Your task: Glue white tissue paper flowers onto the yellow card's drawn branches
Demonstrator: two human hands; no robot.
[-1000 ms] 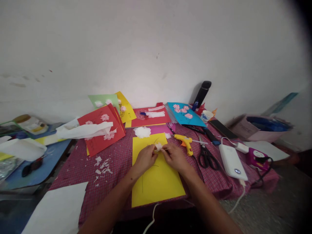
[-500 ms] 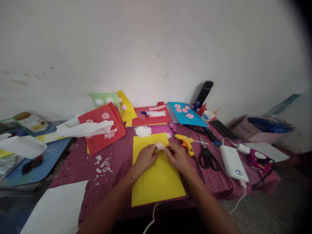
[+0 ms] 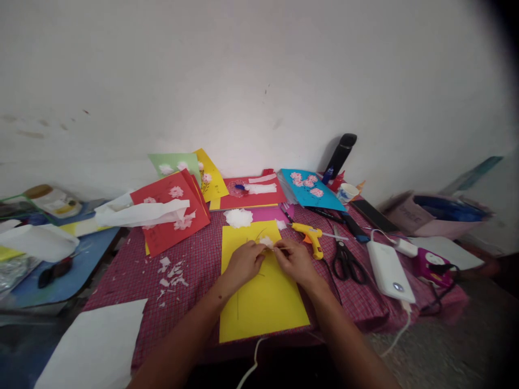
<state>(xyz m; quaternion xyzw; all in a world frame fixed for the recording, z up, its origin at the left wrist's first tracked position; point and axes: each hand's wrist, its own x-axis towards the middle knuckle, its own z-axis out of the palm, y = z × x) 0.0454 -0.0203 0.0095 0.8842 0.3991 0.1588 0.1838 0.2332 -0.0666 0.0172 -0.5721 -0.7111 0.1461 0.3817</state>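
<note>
My left hand [image 3: 246, 260] and my right hand [image 3: 295, 260] meet over a yellow sheet of paper [image 3: 263, 308] that has thin dark lines drawn on it. Between them is a small white paper flower [image 3: 266, 242], pinched by the fingers of both hands. A thin stick-like piece seems to show in the right fingers, too small to name for certain. A larger white paper flower [image 3: 238, 218] lies just beyond the sheet's far left corner. To the right of the sheet rest a yellow glue gun [image 3: 308, 235] and black-handled scissors [image 3: 347, 263].
White paper scraps [image 3: 172, 280] are scattered on the checked cloth at left. Red cards [image 3: 162, 235] and a blue card [image 3: 312, 189] with pink flowers stand behind. A white power bank [image 3: 391, 273] and a paper cup [image 3: 347, 192] are at right.
The left fingers have shifted very slightly over the paper flower. Otherwise the hands and objects stay much the same, with a small shift of the camera.
</note>
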